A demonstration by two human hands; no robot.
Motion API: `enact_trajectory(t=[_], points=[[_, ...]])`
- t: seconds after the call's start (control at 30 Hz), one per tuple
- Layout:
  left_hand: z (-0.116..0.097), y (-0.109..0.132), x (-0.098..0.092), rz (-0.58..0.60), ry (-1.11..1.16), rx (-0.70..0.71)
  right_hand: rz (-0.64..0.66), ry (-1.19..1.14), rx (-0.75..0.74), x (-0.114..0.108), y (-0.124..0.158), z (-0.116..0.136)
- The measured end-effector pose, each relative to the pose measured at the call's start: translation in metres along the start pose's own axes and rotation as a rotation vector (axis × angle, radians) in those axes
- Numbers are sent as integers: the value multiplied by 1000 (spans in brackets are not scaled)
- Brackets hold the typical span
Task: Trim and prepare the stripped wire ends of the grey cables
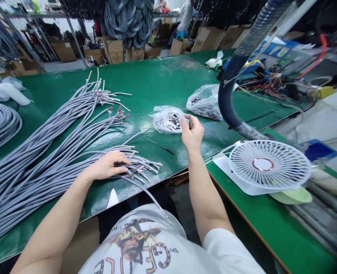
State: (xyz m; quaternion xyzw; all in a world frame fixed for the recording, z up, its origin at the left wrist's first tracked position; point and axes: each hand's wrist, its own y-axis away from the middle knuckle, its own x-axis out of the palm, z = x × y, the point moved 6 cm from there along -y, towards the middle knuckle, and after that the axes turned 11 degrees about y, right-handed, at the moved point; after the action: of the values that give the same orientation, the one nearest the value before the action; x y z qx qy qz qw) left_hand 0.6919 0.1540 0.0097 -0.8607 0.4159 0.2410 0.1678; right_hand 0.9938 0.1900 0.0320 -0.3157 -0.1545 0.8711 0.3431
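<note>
My left hand lies over the near bundle of grey cables, its fingers curled round cable close to the stripped ends. One cable from this bundle hangs over the table edge towards my shirt. At the right rim of a clear plastic bag holding small black and white pieces, my right hand is closed in a pinch. Something small and dark shows at its fingertips, too small to name. Between the hands a thin dark rod-like tool lies on the green table.
Two more cable bundles with red-tipped wires lie farther back. A second plastic bag is behind my right hand. A black flexible hose and a white fan stand at the right. A cable coil sits far left.
</note>
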Motion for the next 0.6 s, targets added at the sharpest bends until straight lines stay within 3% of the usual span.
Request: enact_trajectory(t=[0.1,0.27,0.4,0.5,0.6], points=[[3,-1,4,45,-58,-3,81,-123,-70,-5,15,10],[4,-1,3,35,-109,-14,476,-233,-139,16,65,53],[2,-1,2,46,-129,17,712,-245,-248,34,89,75],[4,0,1,40,-131,39,818,-220,-275,41,100,79],[6,2,-5,-57,-57,56,852,-233,-265,39,109,81]])
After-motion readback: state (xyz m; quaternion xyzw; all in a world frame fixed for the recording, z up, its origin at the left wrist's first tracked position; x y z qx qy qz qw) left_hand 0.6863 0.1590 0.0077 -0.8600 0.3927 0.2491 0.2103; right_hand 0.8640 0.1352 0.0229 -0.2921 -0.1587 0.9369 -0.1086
